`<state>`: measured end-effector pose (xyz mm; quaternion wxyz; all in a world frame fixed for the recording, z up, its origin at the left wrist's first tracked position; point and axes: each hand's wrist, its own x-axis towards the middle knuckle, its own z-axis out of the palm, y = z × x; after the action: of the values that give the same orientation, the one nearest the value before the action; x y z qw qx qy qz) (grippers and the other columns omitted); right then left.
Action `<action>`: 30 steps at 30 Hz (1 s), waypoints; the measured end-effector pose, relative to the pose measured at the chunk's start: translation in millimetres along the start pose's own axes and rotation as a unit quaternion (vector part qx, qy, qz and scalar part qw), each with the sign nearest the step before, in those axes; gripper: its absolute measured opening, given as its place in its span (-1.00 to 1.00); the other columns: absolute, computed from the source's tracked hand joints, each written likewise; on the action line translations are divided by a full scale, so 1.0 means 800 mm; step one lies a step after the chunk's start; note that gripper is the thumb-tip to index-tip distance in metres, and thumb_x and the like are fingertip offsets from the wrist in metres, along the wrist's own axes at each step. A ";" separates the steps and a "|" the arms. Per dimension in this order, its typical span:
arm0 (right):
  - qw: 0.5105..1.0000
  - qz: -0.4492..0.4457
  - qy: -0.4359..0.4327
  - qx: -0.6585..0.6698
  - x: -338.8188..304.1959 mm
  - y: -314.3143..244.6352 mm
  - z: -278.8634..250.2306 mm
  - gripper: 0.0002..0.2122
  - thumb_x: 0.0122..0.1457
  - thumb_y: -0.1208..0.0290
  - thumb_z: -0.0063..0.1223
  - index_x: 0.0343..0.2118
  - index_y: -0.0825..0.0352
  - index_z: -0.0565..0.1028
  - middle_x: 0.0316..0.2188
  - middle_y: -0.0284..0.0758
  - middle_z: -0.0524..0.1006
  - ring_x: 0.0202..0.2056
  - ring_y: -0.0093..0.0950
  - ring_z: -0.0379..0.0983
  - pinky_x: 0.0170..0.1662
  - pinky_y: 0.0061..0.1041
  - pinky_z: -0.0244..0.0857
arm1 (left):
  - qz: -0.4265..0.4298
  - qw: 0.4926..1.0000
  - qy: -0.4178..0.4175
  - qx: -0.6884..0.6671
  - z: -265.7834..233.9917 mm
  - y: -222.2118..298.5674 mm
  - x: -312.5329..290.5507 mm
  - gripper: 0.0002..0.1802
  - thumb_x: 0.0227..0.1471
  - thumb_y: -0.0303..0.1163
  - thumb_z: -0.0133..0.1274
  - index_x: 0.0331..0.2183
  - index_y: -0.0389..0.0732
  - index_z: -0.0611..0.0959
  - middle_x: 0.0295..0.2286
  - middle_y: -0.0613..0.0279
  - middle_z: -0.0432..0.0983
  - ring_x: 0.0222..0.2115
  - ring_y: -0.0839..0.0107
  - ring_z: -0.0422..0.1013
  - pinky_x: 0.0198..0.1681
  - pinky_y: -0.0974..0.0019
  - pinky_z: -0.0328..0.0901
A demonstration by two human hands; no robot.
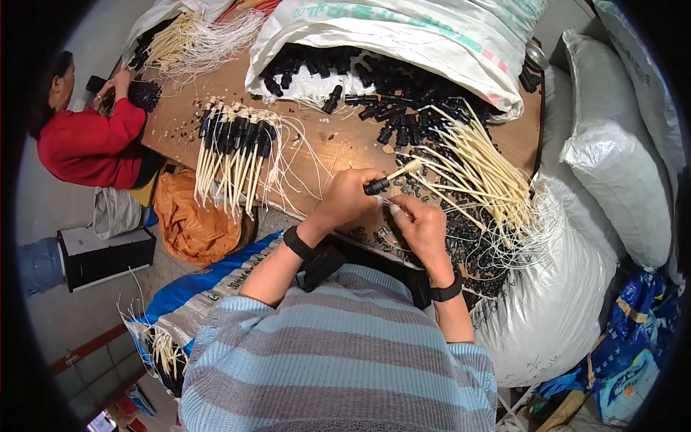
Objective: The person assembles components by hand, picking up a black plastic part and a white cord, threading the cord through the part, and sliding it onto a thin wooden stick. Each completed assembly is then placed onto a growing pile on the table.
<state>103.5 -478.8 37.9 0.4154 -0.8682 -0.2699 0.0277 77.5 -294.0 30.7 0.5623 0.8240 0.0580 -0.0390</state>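
While left hand clasps black cylindrical plastic connector above near edge of brown wooden table | right hand apparently pinches thin pale wire | connector judged light, stiff; hold mid-length.

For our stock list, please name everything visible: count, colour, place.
Table: one, brown, centre.
Held fitting: one, black, centre.
Held tube: one, cream, at fitting.
Loose fittings: many, black, upper table.
Loose tubes: many, cream, table's right, far left.
Wires: many, white, on tubes.
Tubes with fittings: many, cream/black, table's left.
Small parts: many, black, near edge.
Open sack: one, white, far side.
Filled sacks: several, white, right.
Plastic sacks: uncertain, blue, lower right.
Bag: one, orange, left.
Printed sack: one, blue-white, lower left.
Box: one, black-white, left.
Jug: one, blue, left.
Other person: one, red top, upper left.
Wristbands: two, black, wrists.
Sweater: one, blue-grey, bottom.
Left hand: one, bare, centre.
Right hand: one, bare, centre.
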 end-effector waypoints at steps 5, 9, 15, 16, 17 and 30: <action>0.993 -0.045 0.047 -0.103 0.005 -0.008 -0.002 -0.88 -0.01 0.46 0.13 -0.37 0.26 0.59 -0.73 -0.25 0.44 -0.70 -0.39 0.41 -0.59 -0.49 0.26 | 0.055 0.995 -0.032 0.076 -0.004 -0.020 0.003 -0.61 -0.20 -0.59 -0.02 -0.20 -0.28 0.57 -0.50 0.10 0.50 -0.50 0.35 0.42 -0.37 0.30 0.30; 0.993 -0.029 0.065 -0.090 0.004 -0.008 -0.005 -0.88 -0.01 0.48 0.11 -0.37 0.26 0.60 -0.71 -0.22 0.46 -0.69 -0.36 0.43 -0.58 -0.47 0.27 | 0.074 0.990 -0.074 0.095 -0.009 -0.021 0.002 -0.54 -0.24 -0.63 -0.08 -0.17 -0.27 0.55 -0.44 0.00 0.52 -0.41 0.11 0.45 -0.29 0.19 0.31; 0.997 -0.048 0.036 -0.049 0.004 -0.001 0.002 -0.90 -0.01 0.47 0.06 -0.42 0.28 0.56 -0.67 -0.18 0.48 -0.65 -0.23 0.44 -0.58 -0.34 0.28 | 0.101 0.982 -0.088 0.134 -0.001 -0.016 -0.001 -0.54 -0.25 -0.62 -0.08 -0.17 -0.25 0.55 -0.35 -0.05 0.53 -0.27 -0.02 0.43 -0.18 0.11 0.30; 0.997 -0.055 0.015 -0.047 0.004 0.000 0.002 -0.91 -0.01 0.47 0.06 -0.42 0.30 0.55 -0.67 -0.17 0.48 -0.64 -0.22 0.44 -0.57 -0.33 0.28 | 0.107 0.979 -0.085 0.150 0.000 -0.017 -0.002 -0.54 -0.25 -0.62 -0.07 -0.17 -0.24 0.55 -0.32 -0.06 0.53 -0.23 -0.04 0.42 -0.16 0.08 0.30; 0.997 -0.055 0.014 -0.047 0.004 0.000 0.002 -0.91 -0.01 0.47 0.06 -0.42 0.30 0.55 -0.67 -0.17 0.48 -0.64 -0.22 0.44 -0.57 -0.33 0.28 | 0.106 0.979 -0.085 0.149 0.000 -0.017 -0.002 -0.54 -0.25 -0.62 -0.07 -0.17 -0.24 0.55 -0.32 -0.06 0.53 -0.23 -0.04 0.42 -0.16 0.08 0.30; 0.991 -0.069 -0.100 0.056 0.005 -0.008 -0.013 -0.82 0.09 0.55 0.00 -0.23 0.33 0.51 -0.56 -0.13 0.50 -0.59 -0.23 0.45 -0.51 -0.40 0.28 | 0.101 0.970 -0.207 0.073 -0.020 0.015 0.001 -0.38 -0.27 -0.66 -0.08 -0.03 -0.21 0.45 -0.29 -0.02 0.55 -0.23 0.04 0.46 -0.17 0.16 0.32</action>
<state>106.8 -481.1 50.4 0.4354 -0.8156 -0.3677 0.1004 80.1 -282.9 47.3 0.5012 0.8384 -0.1464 -0.1563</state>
